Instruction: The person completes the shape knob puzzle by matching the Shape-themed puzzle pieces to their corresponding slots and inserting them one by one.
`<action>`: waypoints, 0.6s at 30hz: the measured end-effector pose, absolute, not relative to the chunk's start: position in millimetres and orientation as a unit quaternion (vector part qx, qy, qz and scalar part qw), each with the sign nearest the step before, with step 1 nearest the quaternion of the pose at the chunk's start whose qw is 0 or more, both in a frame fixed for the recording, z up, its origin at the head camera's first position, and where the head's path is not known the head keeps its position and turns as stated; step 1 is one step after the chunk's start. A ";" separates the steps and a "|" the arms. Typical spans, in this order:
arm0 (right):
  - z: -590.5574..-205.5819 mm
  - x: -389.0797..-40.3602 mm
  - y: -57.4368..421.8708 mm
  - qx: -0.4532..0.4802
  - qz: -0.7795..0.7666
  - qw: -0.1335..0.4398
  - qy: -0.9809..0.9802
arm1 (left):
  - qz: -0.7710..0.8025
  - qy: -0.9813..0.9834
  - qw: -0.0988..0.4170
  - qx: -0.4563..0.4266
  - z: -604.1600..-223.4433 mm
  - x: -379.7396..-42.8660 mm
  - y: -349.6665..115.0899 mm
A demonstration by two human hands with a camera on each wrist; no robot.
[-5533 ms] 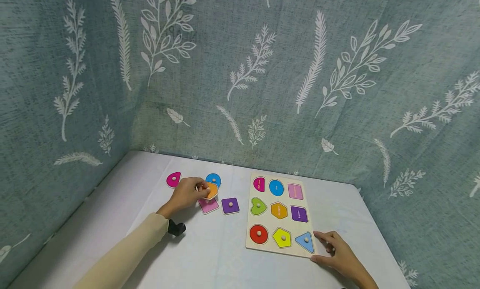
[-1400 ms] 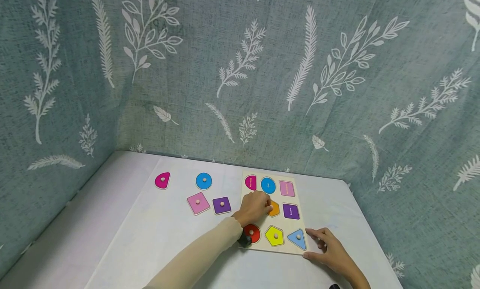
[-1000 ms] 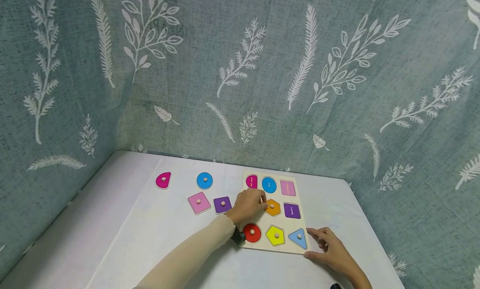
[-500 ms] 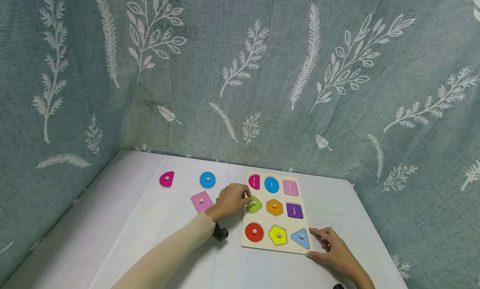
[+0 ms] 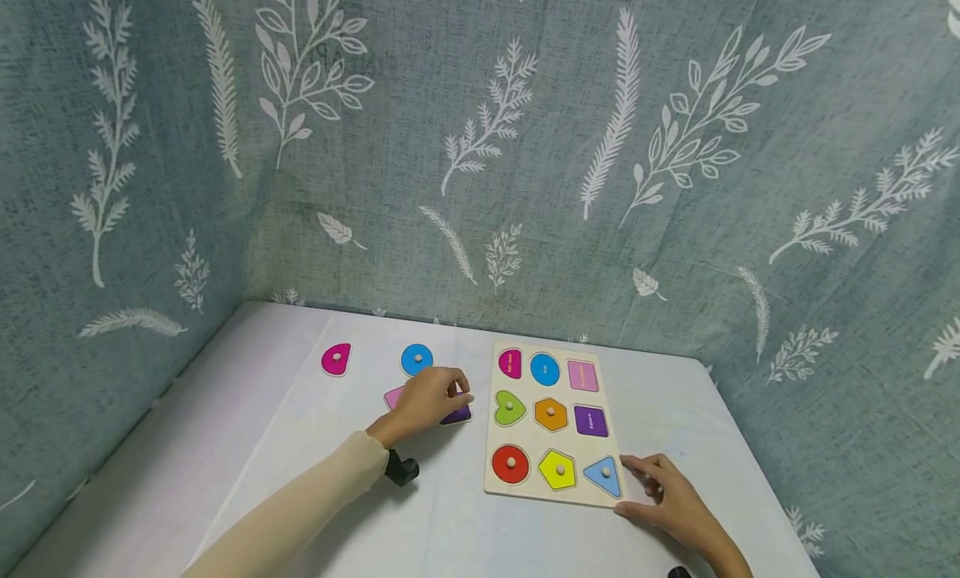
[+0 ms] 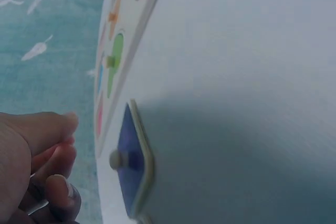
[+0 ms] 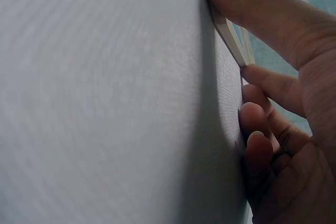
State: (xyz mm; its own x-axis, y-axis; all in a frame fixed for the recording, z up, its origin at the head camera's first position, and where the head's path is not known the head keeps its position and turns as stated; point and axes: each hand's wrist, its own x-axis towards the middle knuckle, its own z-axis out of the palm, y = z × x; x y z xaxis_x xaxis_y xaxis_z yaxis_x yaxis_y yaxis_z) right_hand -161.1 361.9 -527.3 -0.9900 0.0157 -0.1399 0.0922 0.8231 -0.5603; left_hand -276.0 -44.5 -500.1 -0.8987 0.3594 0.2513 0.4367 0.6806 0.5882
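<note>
My left hand (image 5: 423, 403) is over the purple square piece (image 5: 461, 413), partly covering it. In the left wrist view, thumb and forefinger are bent toward each other, apart from the wooden knob (image 6: 115, 159) and holding nothing. My right hand (image 5: 667, 495) holds the near right corner of the wooden puzzle board (image 5: 527, 432) between thumb and forefinger, the other fingers curled. On the board sit the green heart (image 5: 504, 413), orange hexagon (image 5: 546, 419), red circle (image 5: 504, 469), yellow pentagon (image 5: 552, 464) and light blue triangle (image 5: 602, 484), all knobbed.
Left of the board lie a magenta half-round piece (image 5: 334, 366), a blue oval piece (image 5: 409, 364) and a pink piece (image 5: 392, 397) mostly behind the left hand. Knobless printed shapes fill the board's far row and one middle-row spot. A patterned cloth (image 5: 405, 161) hangs behind the white table.
The orange hexagon, earlier lifted in my left hand, is in the board's middle. My left hand let go of it and moved left to the purple square. My right hand stays at the corner.
</note>
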 end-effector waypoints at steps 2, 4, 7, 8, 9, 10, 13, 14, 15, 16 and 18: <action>-527.4 -161.2 362.1 0.027 -0.296 0.064 0.953 | -0.338 -0.915 0.053 -0.215 -502.0 -274.8 -49.3; -527.4 -160.9 362.5 0.024 -0.297 0.063 0.953 | -0.341 -0.915 0.044 -0.212 -503.7 -273.6 -53.3; -527.0 -160.4 362.9 0.018 -0.300 0.061 0.952 | -0.343 -0.916 0.034 -0.205 -507.0 -272.0 -58.1; -527.1 -160.2 363.1 0.018 -0.301 0.061 0.952 | -0.344 -0.916 0.032 -0.204 -507.8 -271.4 -59.3; -526.9 -160.0 363.2 0.018 -0.301 0.061 0.952 | -0.344 -0.916 0.032 -0.203 -508.7 -271.1 -60.5; -526.8 -159.9 363.3 0.017 -0.301 0.061 0.952 | -0.343 -0.916 0.033 -0.203 -509.7 -270.6 -61.5; -526.4 -160.0 363.3 0.017 -0.300 0.060 0.952 | -0.342 -0.916 0.039 -0.205 -512.3 -269.8 -64.4; -526.5 -160.2 363.3 0.017 -0.301 0.060 0.952 | -0.342 -0.915 0.041 -0.208 -513.1 -269.5 -65.3; -526.4 -160.2 363.3 0.017 -0.301 0.060 0.952 | -0.341 -0.916 0.042 -0.209 -513.9 -269.5 -66.0; -526.6 -160.4 363.4 0.016 -0.301 0.061 0.952 | -0.341 -0.915 0.045 -0.212 -514.8 -269.4 -66.6; -526.6 -160.5 363.4 0.017 -0.301 0.062 0.951 | -0.338 -0.915 0.047 -0.216 -516.1 -269.6 -67.4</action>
